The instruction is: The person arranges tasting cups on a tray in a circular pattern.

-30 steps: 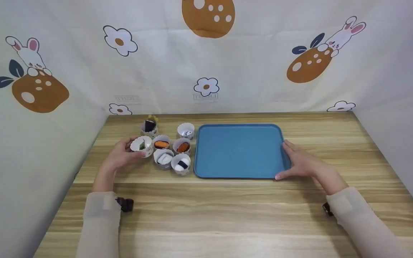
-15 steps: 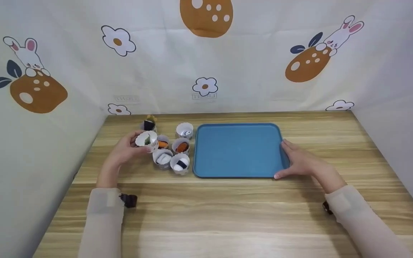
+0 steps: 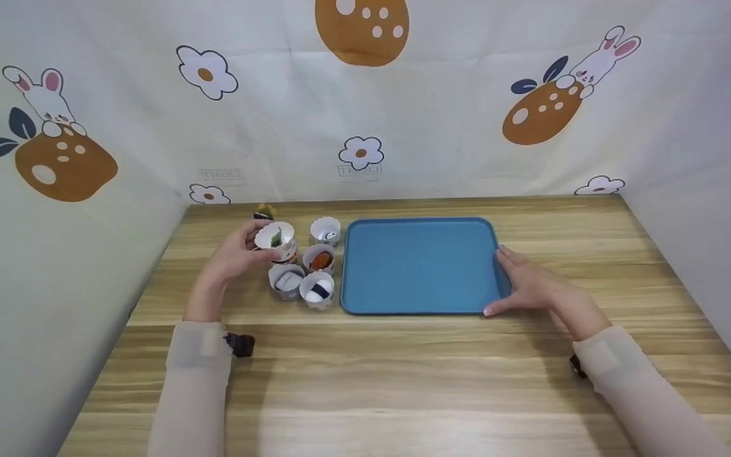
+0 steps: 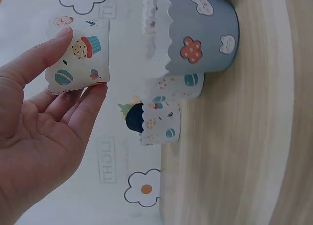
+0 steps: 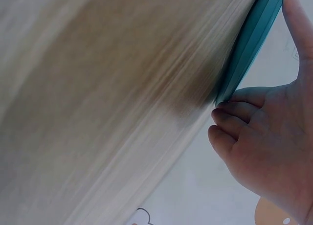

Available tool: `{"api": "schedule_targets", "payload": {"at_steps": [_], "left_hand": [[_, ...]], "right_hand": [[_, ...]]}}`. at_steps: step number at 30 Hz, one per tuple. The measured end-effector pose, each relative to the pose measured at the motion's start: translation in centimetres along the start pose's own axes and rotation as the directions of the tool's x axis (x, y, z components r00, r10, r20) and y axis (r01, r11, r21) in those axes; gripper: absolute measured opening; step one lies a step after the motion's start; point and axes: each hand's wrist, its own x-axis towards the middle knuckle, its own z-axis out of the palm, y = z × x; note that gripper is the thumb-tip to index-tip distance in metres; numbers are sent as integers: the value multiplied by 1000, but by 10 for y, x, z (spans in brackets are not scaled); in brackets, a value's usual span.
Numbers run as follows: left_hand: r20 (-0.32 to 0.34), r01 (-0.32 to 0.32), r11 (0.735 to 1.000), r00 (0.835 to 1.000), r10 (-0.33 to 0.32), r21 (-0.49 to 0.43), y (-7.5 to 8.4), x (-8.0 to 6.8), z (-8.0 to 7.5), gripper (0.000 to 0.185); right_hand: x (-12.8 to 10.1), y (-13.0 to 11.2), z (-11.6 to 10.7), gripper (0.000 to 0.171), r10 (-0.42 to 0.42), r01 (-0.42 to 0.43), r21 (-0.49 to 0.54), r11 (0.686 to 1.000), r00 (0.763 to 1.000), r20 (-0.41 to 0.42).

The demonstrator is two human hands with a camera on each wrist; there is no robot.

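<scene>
1. Holding a white paper cup [image 3: 275, 236] clear of the table: left hand [image 3: 233, 259] pinches its wall, thumb on one side and fingers [image 4: 82, 109] on the other, so the fluted rim isn't crushed. Something green inside; can't tell what.
2. Cup sits tilted in the air over the 11 o'clock part of the cup cluster, at 9 o'clock from the blue tray [image 3: 422, 292].
3. Below and beside it stand the other cups [image 3: 305, 279], packed touching, each with a small food piece. A grey flower-print one [image 4: 200, 34] is nearest the wrist camera; a dark-filled one [image 4: 156, 122] stands at the back by the wall.
4. Right hand [image 3: 530, 287] grips the tray's 3 o'clock rim, fingertips [image 5: 230, 118] curled under the edge, thumb on top; probably bracing it against sliding.
5. Tray lies flat on the wooden table [image 3: 403, 381], nothing on it.
</scene>
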Motion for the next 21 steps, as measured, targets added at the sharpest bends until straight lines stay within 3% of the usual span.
{"api": "schedule_targets", "payload": {"at_steps": [21], "left_hand": [[48,-24,999,998,26,-41,20,22,22,66]], "right_hand": [[1,1,1,133,-22,22,-7,1000,1000,-11]]}}
